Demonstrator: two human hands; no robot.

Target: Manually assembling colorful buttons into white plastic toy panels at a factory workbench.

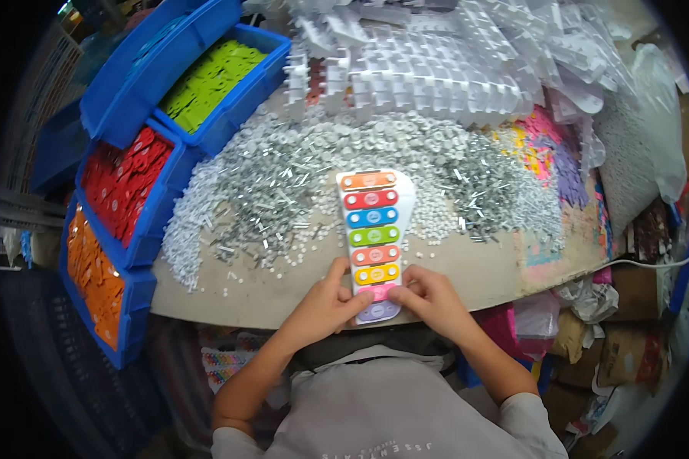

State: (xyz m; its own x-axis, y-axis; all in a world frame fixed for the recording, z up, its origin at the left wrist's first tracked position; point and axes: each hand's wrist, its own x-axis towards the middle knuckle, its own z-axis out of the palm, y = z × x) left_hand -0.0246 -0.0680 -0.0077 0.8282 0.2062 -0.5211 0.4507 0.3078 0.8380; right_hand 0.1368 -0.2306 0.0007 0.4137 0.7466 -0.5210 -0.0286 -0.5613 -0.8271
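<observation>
A toy xylophone (pixel 371 236) with a white body lies upright in front of me, near the table's edge. Its coloured bars run from orange at the far end to purple at the near end, and most show a round white piece at each end. My left hand (pixel 328 307) grips the near left side, thumb on the pink bar (pixel 376 293). From the other side, my right hand (pixel 435 300) has its fingers curled in, thumb and fingertip pressing the pink bar's right end. Any small part under these fingertips is hidden.
Small white caps (pixel 429 141) and metal pins (pixel 264 195) cover the table's middle. Blue bins of green (pixel 214 80), red (pixel 126 183) and orange bars (pixel 94 279) stand left. White plastic bodies (pixel 436 73) are piled behind; purple bars (pixel 566 174) lie right.
</observation>
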